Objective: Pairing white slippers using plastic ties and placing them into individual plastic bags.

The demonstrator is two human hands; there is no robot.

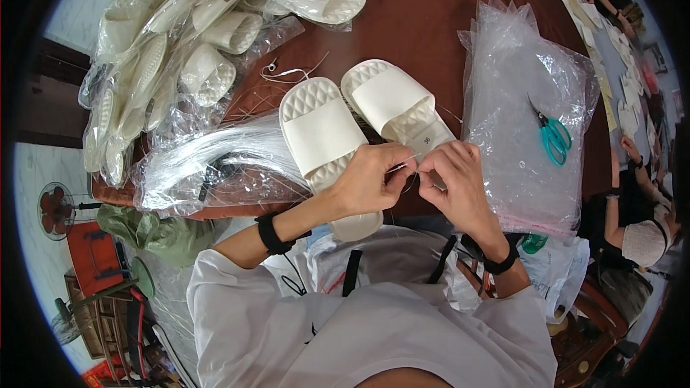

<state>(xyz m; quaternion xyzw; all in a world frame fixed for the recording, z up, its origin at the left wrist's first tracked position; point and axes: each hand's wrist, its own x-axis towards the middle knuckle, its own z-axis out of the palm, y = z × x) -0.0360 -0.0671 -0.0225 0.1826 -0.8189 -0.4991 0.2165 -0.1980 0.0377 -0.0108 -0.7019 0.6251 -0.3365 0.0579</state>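
Two cream slide slippers lie side by side on the brown tablecloth, toes pointing away from me. Over the heel of the left slipper point(327, 129) is my left hand point(381, 176), its thumb and fingers pinching a thin clear plastic tie. My right hand point(453, 179) is closed at the heel of the right slipper point(392, 100), fingertips pinched close to my left ones. The thin tie runs between both hands; its ends are too fine to follow. A small size label shows on the right slipper's insole.
Bagged cream slippers point(230, 29) are heaped at the far left. A bag of clear plastic ties point(223, 165) lies left of the pair. On the right, teal-handled scissors point(555, 140) rest on a stack of clear bags point(517, 79). Other people work along tables at the far right.
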